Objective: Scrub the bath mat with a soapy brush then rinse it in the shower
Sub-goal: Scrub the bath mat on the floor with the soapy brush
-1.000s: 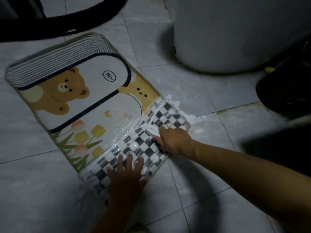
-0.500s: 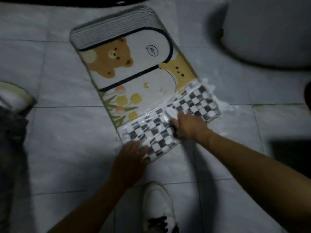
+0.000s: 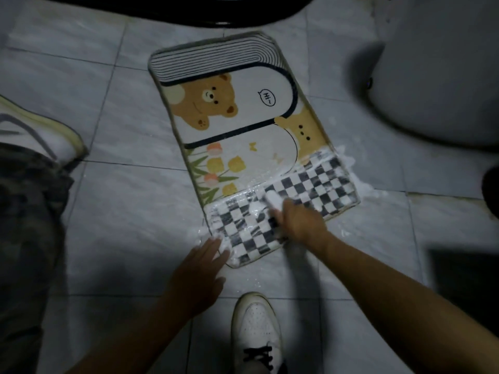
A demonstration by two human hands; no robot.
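The bath mat [image 3: 243, 136] lies flat on the grey tiled floor [image 3: 121, 211], foam [image 3: 348, 164] at its checkered end. The right hand [image 3: 299, 224] grip encloses the brush [image 3: 274, 199]; the left hand [image 3: 199, 273] grip lies flat at the mat corner.

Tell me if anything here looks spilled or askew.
White soap foam has spilled off the checkered end of the bear-printed bath mat onto the grey floor tiles. The mat lies skewed to the tile lines.

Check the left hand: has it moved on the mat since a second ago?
Yes. The left hand has slid back toward the person: earlier spread on the checkered band of the bath mat, now only its fingertips reach the near corner.
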